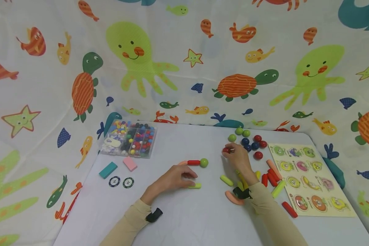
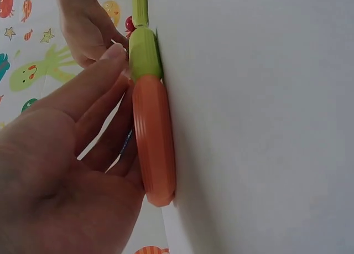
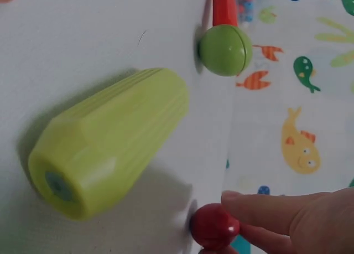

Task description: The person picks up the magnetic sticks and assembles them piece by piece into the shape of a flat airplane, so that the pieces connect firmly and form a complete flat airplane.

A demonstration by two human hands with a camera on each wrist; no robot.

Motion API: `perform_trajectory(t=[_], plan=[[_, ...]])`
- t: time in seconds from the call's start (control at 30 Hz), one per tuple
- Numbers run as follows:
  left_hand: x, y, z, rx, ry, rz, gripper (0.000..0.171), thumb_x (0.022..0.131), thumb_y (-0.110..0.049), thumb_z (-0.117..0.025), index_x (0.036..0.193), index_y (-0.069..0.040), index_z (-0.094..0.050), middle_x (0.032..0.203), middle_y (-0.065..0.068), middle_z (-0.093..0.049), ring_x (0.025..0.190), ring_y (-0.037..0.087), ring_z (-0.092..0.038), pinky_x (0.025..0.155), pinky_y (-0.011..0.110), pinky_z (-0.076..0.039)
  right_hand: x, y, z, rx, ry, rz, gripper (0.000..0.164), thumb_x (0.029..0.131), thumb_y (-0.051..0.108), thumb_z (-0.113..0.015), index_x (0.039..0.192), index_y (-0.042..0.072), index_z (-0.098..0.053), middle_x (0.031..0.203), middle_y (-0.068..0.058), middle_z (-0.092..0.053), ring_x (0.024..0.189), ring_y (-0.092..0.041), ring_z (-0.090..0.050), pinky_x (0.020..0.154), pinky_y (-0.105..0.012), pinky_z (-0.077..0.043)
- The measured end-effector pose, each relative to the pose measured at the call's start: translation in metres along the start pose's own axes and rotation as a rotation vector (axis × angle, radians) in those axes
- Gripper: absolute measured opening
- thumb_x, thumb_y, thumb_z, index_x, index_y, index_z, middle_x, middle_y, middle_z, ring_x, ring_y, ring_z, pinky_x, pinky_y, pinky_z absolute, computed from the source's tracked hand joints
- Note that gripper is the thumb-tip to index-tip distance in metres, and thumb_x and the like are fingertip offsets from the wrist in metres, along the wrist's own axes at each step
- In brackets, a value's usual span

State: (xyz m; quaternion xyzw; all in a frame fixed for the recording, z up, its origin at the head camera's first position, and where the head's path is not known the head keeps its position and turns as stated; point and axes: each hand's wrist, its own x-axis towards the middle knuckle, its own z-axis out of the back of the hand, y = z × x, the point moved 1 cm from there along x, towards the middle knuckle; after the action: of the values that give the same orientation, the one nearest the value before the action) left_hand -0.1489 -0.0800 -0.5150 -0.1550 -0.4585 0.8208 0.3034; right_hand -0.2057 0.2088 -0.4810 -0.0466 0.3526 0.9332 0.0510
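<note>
In the head view my left hand (image 1: 176, 178) hovers low over the table with loosely bent fingers. Its thumb lies at a yellow-green stick piece (image 1: 195, 186), and in the left wrist view an orange curved piece (image 2: 155, 138) lies in line with that piece, hiding some fingertips. Just beyond runs a row of an orange piece (image 1: 182, 163), a red stick piece (image 1: 193, 162) and a green ball (image 1: 204, 162). My right hand (image 1: 240, 158) pinches a red ball (image 3: 214, 226) between thumb and fingers. Below it lies a loose yellow-green stick piece (image 1: 226, 180).
Green, blue and red balls (image 1: 258, 155) cluster behind my right hand. A fruit picture board (image 1: 313, 212) and several stick pieces (image 1: 289, 209) lie to the right. At left are a bead box (image 1: 138, 155), teal block (image 1: 108, 170), pink block (image 1: 130, 164) and two chips (image 1: 128, 182).
</note>
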Motion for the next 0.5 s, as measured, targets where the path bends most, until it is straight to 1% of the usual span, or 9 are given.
perform_trajectory(t=[0.1, 0.17, 0.27, 0.4, 0.5], plan=[[0.0016, -0.0014, -0.0023, 0.026, 0.012, -0.04, 0.026, 0.087, -0.018, -0.081, 0.112, -0.009, -0.076, 0.109, 0.002, -0.074, 0.101, 0.017, -0.068, 0.092, 0.03, -0.056, 0.0005, -0.003, -0.0011, 0.0, 0.001, -0.005, 0.04, 0.095, 0.014, -0.071, 0.132, 0.005, -0.06, 0.126, -0.018, -0.063, 0.109, -0.032, -0.059, 0.092, -0.044, -0.052], [0.0021, -0.0028, -0.0035, 0.044, 0.021, -0.055, 0.026, 0.087, -0.017, -0.082, 0.111, -0.009, -0.076, 0.107, 0.002, -0.074, 0.1, 0.016, -0.068, 0.092, 0.03, -0.056, 0.0007, -0.0056, -0.0024, -0.008, 0.004, -0.009, 0.041, 0.094, 0.014, -0.071, 0.132, 0.005, -0.059, 0.127, -0.019, -0.063, 0.109, -0.032, -0.059, 0.092, -0.043, -0.052], [0.0024, -0.005, -0.0049, 0.059, 0.032, -0.058, 0.024, 0.086, -0.014, -0.082, 0.109, -0.01, -0.076, 0.104, 0.0, -0.074, 0.098, 0.012, -0.069, 0.091, 0.028, -0.056, 0.0002, -0.0082, -0.0039, -0.01, 0.004, -0.015, 0.041, 0.094, 0.016, -0.072, 0.132, 0.006, -0.059, 0.127, -0.018, -0.063, 0.108, -0.031, -0.059, 0.091, -0.042, -0.052], [0.0025, -0.0062, -0.0059, 0.065, 0.046, -0.045, 0.021, 0.086, -0.013, -0.082, 0.106, -0.013, -0.076, 0.101, -0.004, -0.074, 0.094, 0.004, -0.068, 0.089, 0.024, -0.055, -0.0023, -0.0081, -0.0037, 0.024, 0.001, -0.007, 0.043, 0.095, 0.019, -0.072, 0.134, 0.008, -0.058, 0.128, -0.016, -0.063, 0.111, -0.031, -0.059, 0.094, -0.043, -0.052], [0.0025, -0.0067, -0.006, 0.071, 0.053, -0.04, 0.019, 0.086, -0.013, -0.082, 0.105, -0.014, -0.076, 0.099, -0.006, -0.073, 0.092, 0.001, -0.067, 0.087, 0.023, -0.055, -0.0068, -0.0047, -0.002, 0.061, -0.011, 0.024, 0.044, 0.096, 0.021, -0.071, 0.136, 0.009, -0.058, 0.128, -0.015, -0.063, 0.114, -0.031, -0.06, 0.097, -0.046, -0.052]])
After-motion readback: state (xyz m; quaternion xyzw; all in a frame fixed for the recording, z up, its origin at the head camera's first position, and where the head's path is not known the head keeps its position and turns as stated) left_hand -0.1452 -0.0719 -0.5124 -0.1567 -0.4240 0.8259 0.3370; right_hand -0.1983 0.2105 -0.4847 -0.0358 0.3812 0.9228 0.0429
